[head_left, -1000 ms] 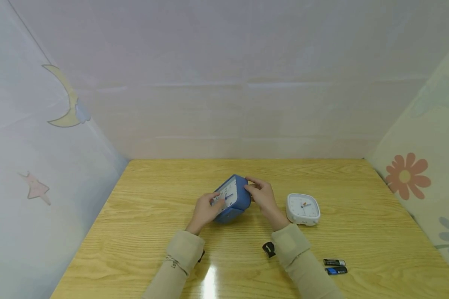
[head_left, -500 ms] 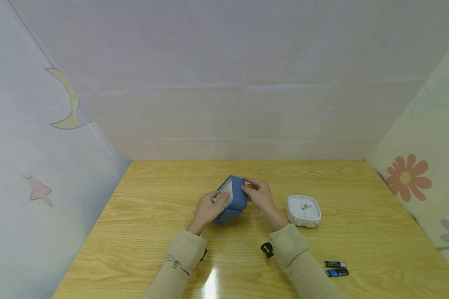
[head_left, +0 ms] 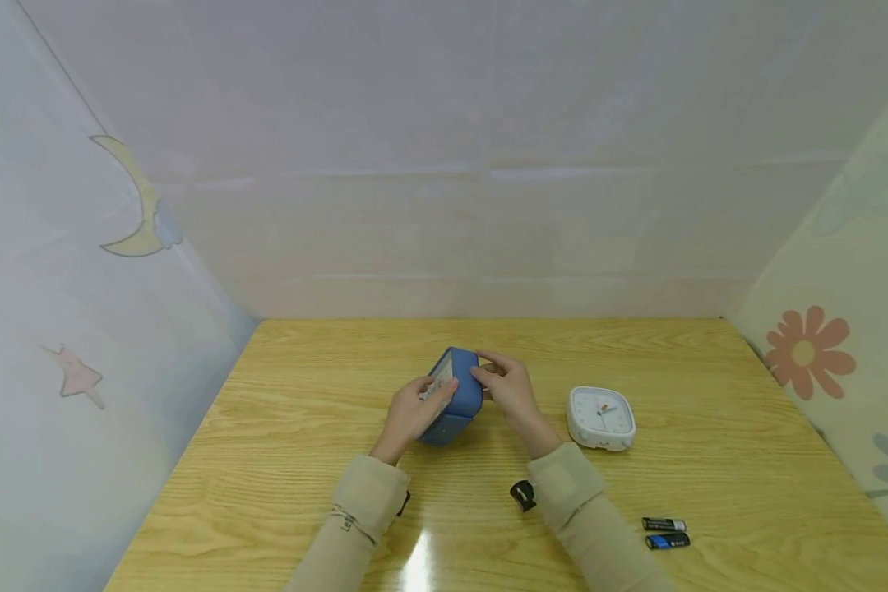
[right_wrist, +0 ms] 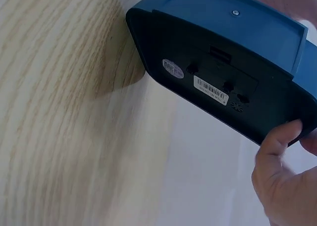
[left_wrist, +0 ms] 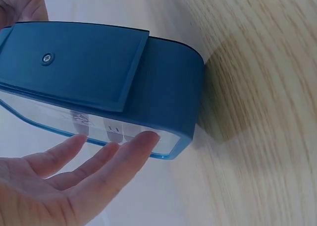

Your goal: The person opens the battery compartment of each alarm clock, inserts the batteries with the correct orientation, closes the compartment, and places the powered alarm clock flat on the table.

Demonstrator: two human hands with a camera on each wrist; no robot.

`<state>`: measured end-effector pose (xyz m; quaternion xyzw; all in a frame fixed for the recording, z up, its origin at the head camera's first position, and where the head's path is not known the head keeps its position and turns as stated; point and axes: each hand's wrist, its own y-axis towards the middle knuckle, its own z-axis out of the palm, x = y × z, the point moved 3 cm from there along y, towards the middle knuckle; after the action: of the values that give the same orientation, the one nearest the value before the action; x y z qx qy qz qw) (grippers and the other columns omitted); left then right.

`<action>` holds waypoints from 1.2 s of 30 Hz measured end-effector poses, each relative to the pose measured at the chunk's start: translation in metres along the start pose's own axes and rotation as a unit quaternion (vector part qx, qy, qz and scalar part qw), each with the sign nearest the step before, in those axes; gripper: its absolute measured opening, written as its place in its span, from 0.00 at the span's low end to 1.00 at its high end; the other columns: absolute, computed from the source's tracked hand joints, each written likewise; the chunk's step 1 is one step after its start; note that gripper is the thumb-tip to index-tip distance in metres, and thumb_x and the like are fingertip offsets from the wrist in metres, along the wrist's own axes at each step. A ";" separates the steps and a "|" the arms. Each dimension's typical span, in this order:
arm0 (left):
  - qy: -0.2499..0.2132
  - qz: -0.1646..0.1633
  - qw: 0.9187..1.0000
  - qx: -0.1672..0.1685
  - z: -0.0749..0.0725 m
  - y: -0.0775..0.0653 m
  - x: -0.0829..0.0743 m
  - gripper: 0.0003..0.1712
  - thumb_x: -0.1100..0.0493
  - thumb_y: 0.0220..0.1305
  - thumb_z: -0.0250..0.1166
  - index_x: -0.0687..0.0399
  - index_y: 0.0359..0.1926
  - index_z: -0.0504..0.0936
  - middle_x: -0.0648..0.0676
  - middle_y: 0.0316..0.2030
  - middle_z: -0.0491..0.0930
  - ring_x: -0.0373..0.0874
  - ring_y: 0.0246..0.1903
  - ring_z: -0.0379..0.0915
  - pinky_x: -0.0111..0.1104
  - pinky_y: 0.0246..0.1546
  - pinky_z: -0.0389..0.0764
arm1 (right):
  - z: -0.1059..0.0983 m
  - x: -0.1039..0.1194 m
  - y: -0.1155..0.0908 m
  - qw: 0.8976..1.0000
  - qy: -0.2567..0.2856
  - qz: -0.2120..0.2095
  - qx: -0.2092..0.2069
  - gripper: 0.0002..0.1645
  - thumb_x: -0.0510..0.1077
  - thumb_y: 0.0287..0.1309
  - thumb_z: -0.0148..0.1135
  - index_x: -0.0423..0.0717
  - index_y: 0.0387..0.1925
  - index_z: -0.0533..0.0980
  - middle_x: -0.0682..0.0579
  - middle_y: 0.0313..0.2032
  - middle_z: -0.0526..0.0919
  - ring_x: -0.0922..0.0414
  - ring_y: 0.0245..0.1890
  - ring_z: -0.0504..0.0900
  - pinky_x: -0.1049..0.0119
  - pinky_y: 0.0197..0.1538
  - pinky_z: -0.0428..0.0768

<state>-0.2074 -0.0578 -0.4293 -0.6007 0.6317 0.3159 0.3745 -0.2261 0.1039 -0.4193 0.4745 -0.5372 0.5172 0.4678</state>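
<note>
A blue alarm clock (head_left: pixel 464 386) is tilted between both hands, its white face toward the left hand and its side toward the head camera. My left hand (head_left: pixel 409 415) lays fairly straight fingers against the face; in the left wrist view the fingertips (left_wrist: pixel 148 137) touch it. My right hand (head_left: pixel 513 390) pinches the clock's opposite end. In the right wrist view the clock's black back (right_wrist: pixel 198 77) shows knobs, a barcode label and an oval sticker, with a fingertip (right_wrist: pixel 292 128) at its edge. Whether the clock touches the table cannot be told.
A white alarm clock (head_left: pixel 602 418) lies face up on the wooden table (head_left: pixel 303 386), right of the hands. Two batteries (head_left: pixel 666 541) lie near the front right. A small black piece (head_left: pixel 523 495) shows beside the right cuff. Patterned sheets (head_left: pixel 474 230) stand around the table.
The blue clock has turned in the hands, so its face shows less and its side more. It and the right hand have shifted slightly left. The white clock and batteries stay put.
</note>
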 end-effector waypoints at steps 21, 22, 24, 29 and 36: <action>-0.007 -0.010 1.000 -0.005 -0.001 -0.001 0.000 0.43 0.32 0.57 0.53 0.66 0.57 0.70 0.67 0.53 0.71 0.59 0.50 0.69 0.50 0.46 0.72 | 0.004 -0.030 -0.001 0.987 0.050 0.130 0.076 0.40 0.65 0.54 0.55 0.38 0.56 0.69 0.43 0.41 0.76 0.51 0.35 0.79 0.47 0.44 0.76; -0.008 -0.011 1.000 -0.006 -0.001 -0.001 0.001 0.43 0.32 0.57 0.53 0.66 0.58 0.70 0.67 0.53 0.71 0.59 0.51 0.69 0.50 0.47 0.72 | 0.005 -0.032 -0.001 0.986 0.055 0.133 0.088 0.43 0.67 0.53 0.54 0.38 0.58 0.67 0.41 0.43 0.76 0.50 0.37 0.79 0.46 0.44 0.76; -0.009 -0.010 1.000 -0.005 -0.001 -0.001 0.001 0.44 0.32 0.57 0.53 0.66 0.58 0.70 0.67 0.53 0.71 0.60 0.51 0.68 0.50 0.48 0.71 | 0.006 -0.038 0.002 0.981 0.065 0.145 0.110 0.49 0.71 0.50 0.54 0.38 0.61 0.64 0.38 0.48 0.73 0.46 0.41 0.78 0.44 0.45 0.74; -0.018 -0.011 1.000 -0.001 -0.002 -0.001 0.004 0.44 0.32 0.57 0.52 0.65 0.58 0.69 0.67 0.53 0.70 0.60 0.51 0.68 0.50 0.48 0.71 | 0.007 -0.060 0.014 0.965 0.096 0.182 0.162 0.56 0.75 0.47 0.52 0.39 0.65 0.56 0.33 0.56 0.66 0.37 0.52 0.71 0.42 0.42 0.75; -0.031 -0.017 0.999 0.002 -0.002 0.000 0.005 0.43 0.32 0.57 0.53 0.64 0.59 0.69 0.66 0.54 0.70 0.59 0.52 0.68 0.50 0.48 0.71 | 0.011 -0.075 0.021 0.947 0.142 0.199 0.207 0.57 0.75 0.49 0.48 0.40 0.67 0.49 0.33 0.61 0.59 0.33 0.57 0.62 0.38 0.41 0.73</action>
<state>-0.2077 -0.0627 -0.4327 -0.6008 0.6099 0.3267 0.4003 -0.2384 0.0947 -0.4965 0.3658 -0.4295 0.7616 0.3188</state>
